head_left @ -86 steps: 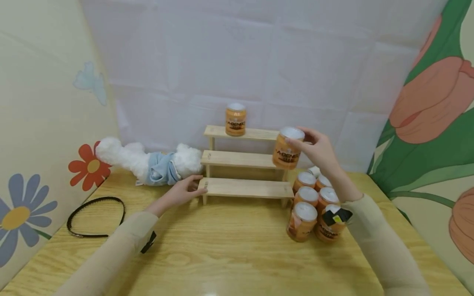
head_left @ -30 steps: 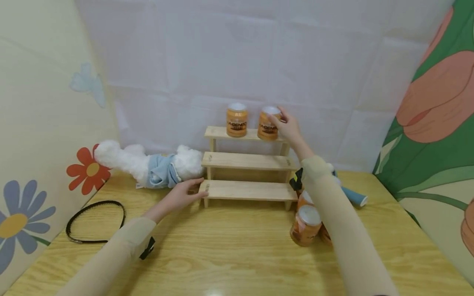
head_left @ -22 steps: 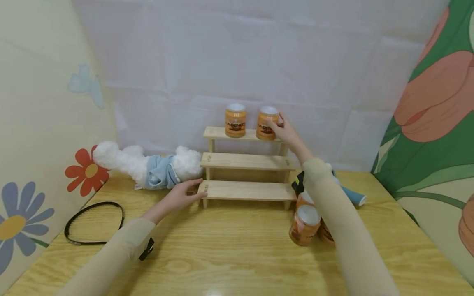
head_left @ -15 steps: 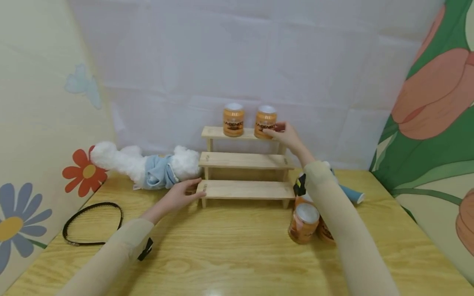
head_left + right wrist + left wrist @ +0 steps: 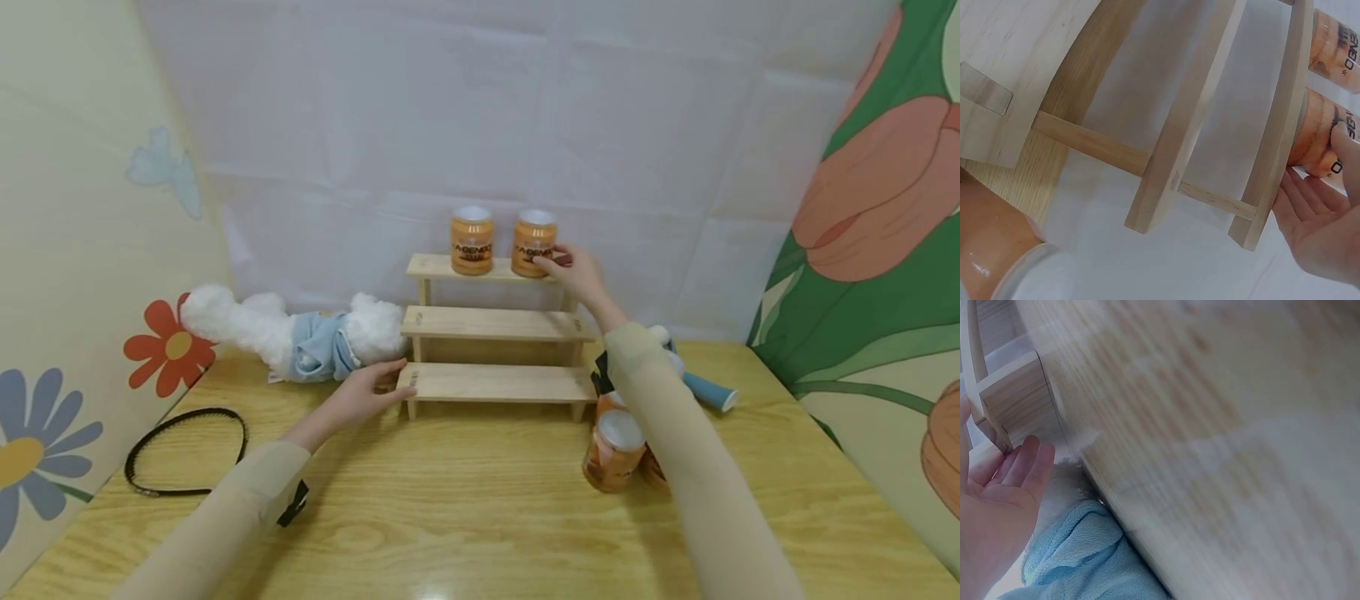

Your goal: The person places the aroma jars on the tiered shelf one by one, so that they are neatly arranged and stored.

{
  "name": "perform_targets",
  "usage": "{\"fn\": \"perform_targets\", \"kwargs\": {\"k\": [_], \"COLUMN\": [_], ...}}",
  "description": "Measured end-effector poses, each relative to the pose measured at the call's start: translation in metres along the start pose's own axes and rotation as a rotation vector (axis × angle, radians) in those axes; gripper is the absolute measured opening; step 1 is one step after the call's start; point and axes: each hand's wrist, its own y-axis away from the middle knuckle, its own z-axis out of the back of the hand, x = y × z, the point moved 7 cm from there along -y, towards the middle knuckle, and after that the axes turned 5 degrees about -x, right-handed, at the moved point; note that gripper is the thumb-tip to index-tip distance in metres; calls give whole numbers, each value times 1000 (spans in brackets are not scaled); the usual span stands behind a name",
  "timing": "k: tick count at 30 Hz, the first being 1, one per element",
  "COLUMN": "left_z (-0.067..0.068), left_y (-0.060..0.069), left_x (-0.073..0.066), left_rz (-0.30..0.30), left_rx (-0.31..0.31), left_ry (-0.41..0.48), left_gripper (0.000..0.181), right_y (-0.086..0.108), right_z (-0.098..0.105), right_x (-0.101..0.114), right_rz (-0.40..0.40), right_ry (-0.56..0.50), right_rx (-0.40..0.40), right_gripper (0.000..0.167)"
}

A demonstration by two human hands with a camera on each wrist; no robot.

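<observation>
A three-tier wooden stand [image 5: 495, 323] stands at the back of the table. My left hand [image 5: 363, 393] holds the left end of its lowest board, thumb on top and fingers at the end edge; the left wrist view shows its fingertips by the board's corner. On the top board two orange cans with white lids stand upright, slightly apart. The left can [image 5: 472, 243] is untouched. My right hand [image 5: 583, 277] holds the right can [image 5: 534, 237] low down, its thumb on the front; in the right wrist view its other fingers [image 5: 1310, 200] lie under the can's far side and partly out of sight.
More orange cans [image 5: 613, 454] stand right of the stand, partly hidden by my right sleeve. A blue cylinder [image 5: 708, 392] lies behind that arm. White plush toy [image 5: 322, 342] in blue cloth lies left of the stand; a black headband [image 5: 131, 475] lies at the left.
The right hand has carried a can from beside the stand up onto the top board, then slid its grip lower on it. The left hand has stayed at the lowest board.
</observation>
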Motion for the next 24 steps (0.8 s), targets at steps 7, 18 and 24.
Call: {"fn": "perform_targets", "kwargs": {"k": [7,18,24], "left_z": [0,-5,-2], "left_y": [0,-8,-11], "left_x": [-1,2,4], "left_rz": [-3,-3,-4], "left_rx": [-2,17,4], "left_ry": [2,9,8], "left_gripper": [72,75,74], "right_y": [0,6,14], "right_z": [-3,12,26], "right_x": [-1,-1,5], "right_rz": [9,25,79], "right_ry": [51,-22,-26], "right_rx": [-4,29,46], "right_gripper": [58,60,60]}}
